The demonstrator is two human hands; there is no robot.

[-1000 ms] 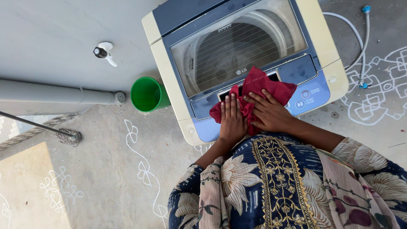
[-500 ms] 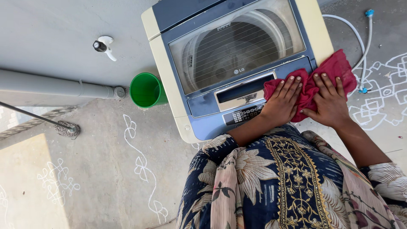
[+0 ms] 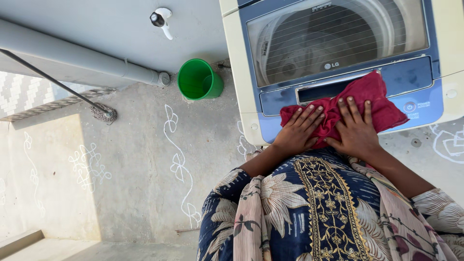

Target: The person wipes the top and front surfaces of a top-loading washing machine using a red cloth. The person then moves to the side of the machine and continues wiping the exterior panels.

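A top-loading washing machine [image 3: 246, 87] with a cream body, blue control panel and clear lid stands in front of me. A crumpled red cloth [image 3: 374, 94] lies on the front of its control panel. My left hand [image 3: 297, 133] presses flat on the cloth's left part, fingers spread. Beside it, my right hand [image 3: 356, 128] presses flat on the middle of the cloth. Both palms push the cloth against the panel. My dark blue floral dress fills the lower right of the view.
A green plastic bucket [image 3: 198, 79] stands on the concrete floor just left of the machine. A grey pipe [image 3: 82, 55] runs along the wall at upper left, with a tap [image 3: 159, 20] above. White chalk patterns [image 3: 179, 159] mark the floor.
Both hands slid the red cloth from the right end of the control panel back towards its middle. The view moved closer to the machine.
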